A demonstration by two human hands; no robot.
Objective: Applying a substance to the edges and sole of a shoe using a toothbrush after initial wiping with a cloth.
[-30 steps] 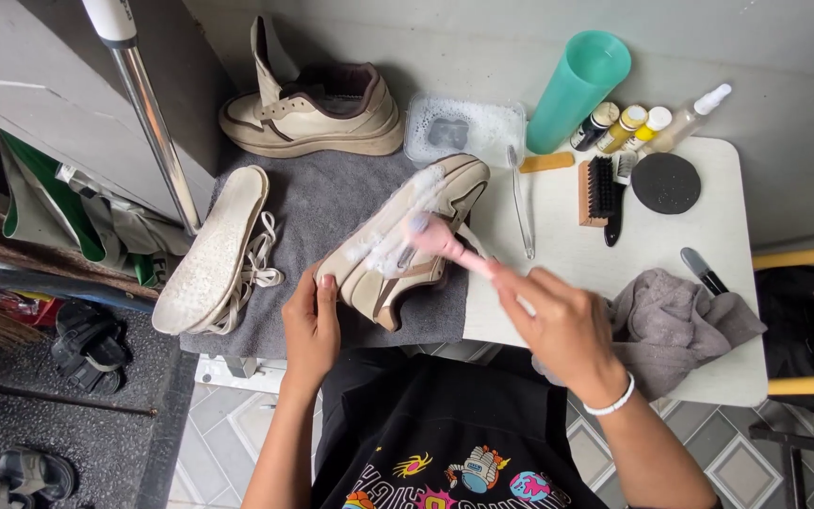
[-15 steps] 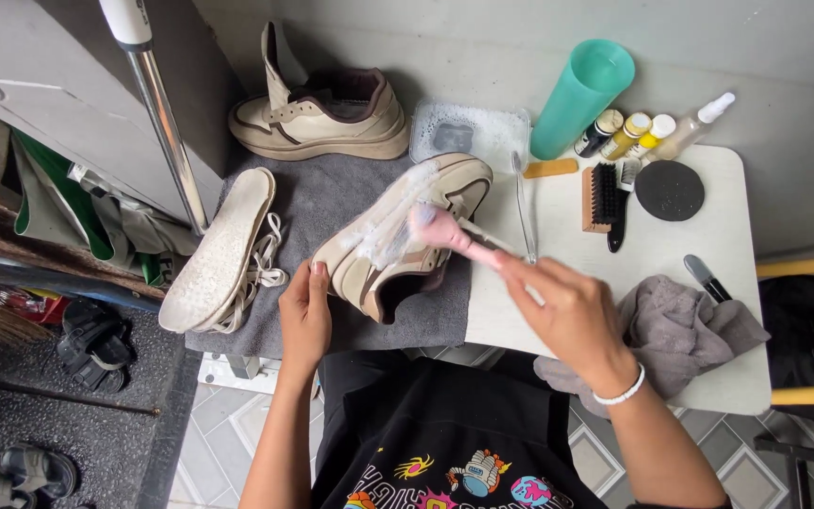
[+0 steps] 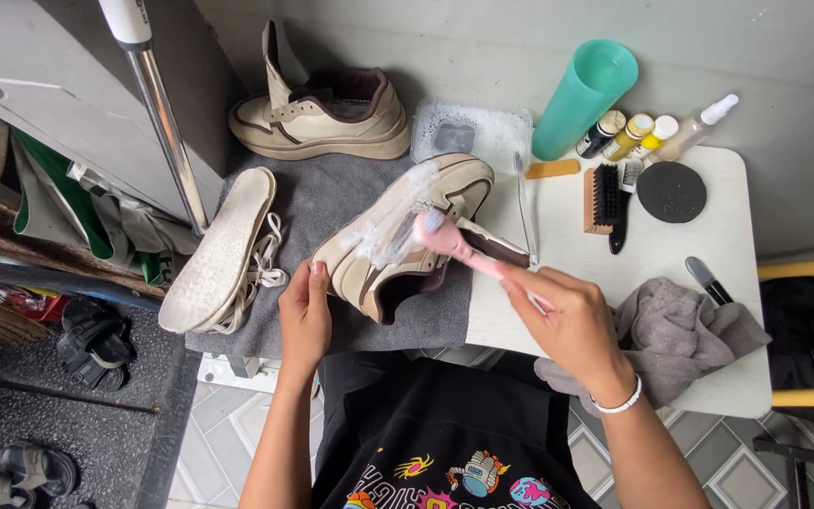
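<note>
Partly hidden under white foam, the beige shoe [image 3: 407, 236] lies on its side on the grey towel [image 3: 332, 203] at the table's near left, its heel gripped by the left hand [image 3: 305, 316]. The right hand [image 3: 567, 320] is closed round a pink brush [image 3: 459, 245], whose blurred bristles touch the shoe's side. Compared with half a second ago, the brush head sits a little nearer the shoe's middle.

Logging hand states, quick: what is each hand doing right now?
Left hand: closed on the heel of the soapy shoe.
Right hand: closed on the pink brush.
</note>
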